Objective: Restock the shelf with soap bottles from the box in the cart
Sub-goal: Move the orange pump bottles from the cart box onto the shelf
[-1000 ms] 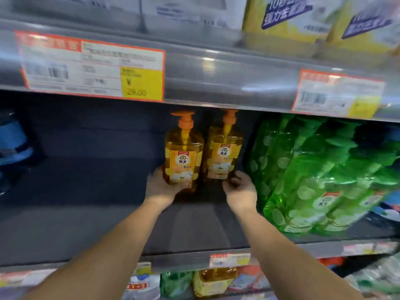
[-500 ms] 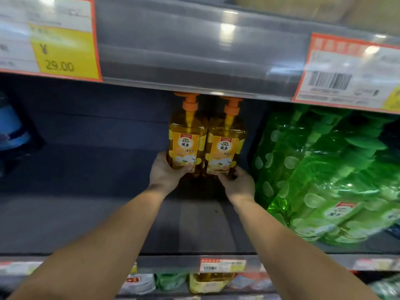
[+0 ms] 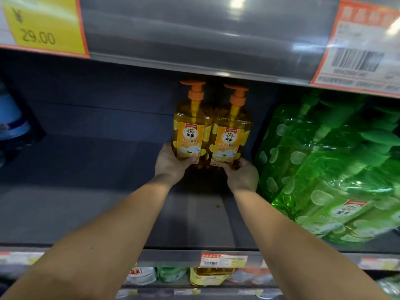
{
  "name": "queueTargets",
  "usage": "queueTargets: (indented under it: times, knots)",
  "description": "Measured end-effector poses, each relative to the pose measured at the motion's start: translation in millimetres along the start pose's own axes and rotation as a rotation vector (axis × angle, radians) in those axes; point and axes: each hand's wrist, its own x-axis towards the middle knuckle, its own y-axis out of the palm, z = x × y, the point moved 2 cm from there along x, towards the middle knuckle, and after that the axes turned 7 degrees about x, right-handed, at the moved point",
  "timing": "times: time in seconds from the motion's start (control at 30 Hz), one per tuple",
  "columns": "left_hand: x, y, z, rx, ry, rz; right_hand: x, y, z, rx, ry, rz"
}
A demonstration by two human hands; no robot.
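Two orange soap bottles with orange pump tops stand side by side, upright, deep on the dark grey shelf [image 3: 108, 213]. My left hand [image 3: 171, 164] grips the base of the left bottle [image 3: 190, 131]. My right hand [image 3: 241, 175] grips the base of the right bottle [image 3: 230, 135]. The two bottles touch each other. Both forearms reach in over the shelf's front edge. The box and the cart are out of view.
Shrink-wrapped packs of green soap bottles [image 3: 329, 165] fill the shelf right of my right hand. The upper shelf's edge [image 3: 194, 40] hangs just above the pump tops, with price tags at either side. A blue item [image 3: 10, 118] sits far left. More products show below.
The view has closed in on the shelf. Both hands have pushed the two bottles a little deeper, still held at their bases.
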Motion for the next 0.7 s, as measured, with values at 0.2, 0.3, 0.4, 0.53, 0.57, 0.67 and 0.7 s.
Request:
queueTargets:
  times: [0.2, 0.3, 0.4, 0.53, 0.57, 0.67, 0.7]
  knots:
    - [-0.2, 1.6, -0.3, -0.011, 0.013, 0.003, 2.9, -1.0, -2.9, -0.008, -0.006, 0.007]
    - [-4.6, -1.8, -3.3, 0.008, 0.028, 0.019, 0.0, -0.7, -1.0, -0.026, 0.003, 0.003]
    - [-15.7, -13.4, -2.4, 0.077, 0.046, 0.038, -17.8, 0.0, 7.7, -0.005, -0.012, -0.128]
    - [-40.6, -48.7, 7.2, 0.304, 0.071, -0.003, -65.2, 23.2, 36.2, -0.133, -0.227, -0.056]
    - [-48.1, -62.2, 11.0, 0.337, 0.085, -0.022, -78.4, 33.4, 45.5, -0.176, -0.272, -0.004]
    - [-71.2, -118.2, 29.3, 0.399, 0.130, -0.092, -124.2, 72.6, 80.4, -0.278, -0.420, 0.138]
    - [-79.6, -143.1, 39.1, 0.435, 0.135, -0.119, -142.9, 89.4, 94.4, -0.289, -0.469, 0.182]
